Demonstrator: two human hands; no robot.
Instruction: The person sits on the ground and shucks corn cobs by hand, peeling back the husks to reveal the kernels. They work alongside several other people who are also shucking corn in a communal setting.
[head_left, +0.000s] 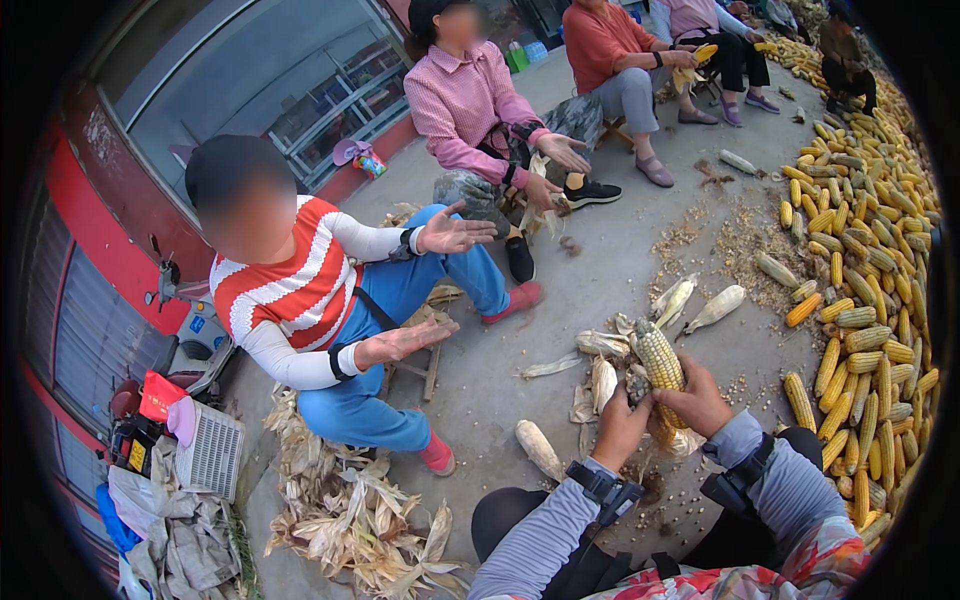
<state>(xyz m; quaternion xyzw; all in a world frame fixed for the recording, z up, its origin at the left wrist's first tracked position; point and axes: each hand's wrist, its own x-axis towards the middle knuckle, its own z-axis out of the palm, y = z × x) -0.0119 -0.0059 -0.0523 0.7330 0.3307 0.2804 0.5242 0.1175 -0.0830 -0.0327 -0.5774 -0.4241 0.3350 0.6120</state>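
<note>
My right hand (694, 397) is closed around a pale yellow corn cob (660, 360), bare of husk for most of its visible length. My left hand (622, 424) pinches a dark, greyish clump (637, 384) against the cob's left side; what it is exactly I cannot tell. Below my fingers hangs some pale husk (681, 441). Beyond my hands, cobs in husk lie on the concrete ground, among them one at the back (676, 300) and one to its right (718, 309). Another husked cob (538, 450) rests left of my left hand.
A large heap of bare yellow cobs (874, 337) runs along the right. Loose kernels lie scattered. A person in a striped top (292, 277) sits at the left with open palms, a person in a pink shirt (480, 112) beyond. Dry husks (367, 525) are piled lower left, near a plastic crate (210, 450).
</note>
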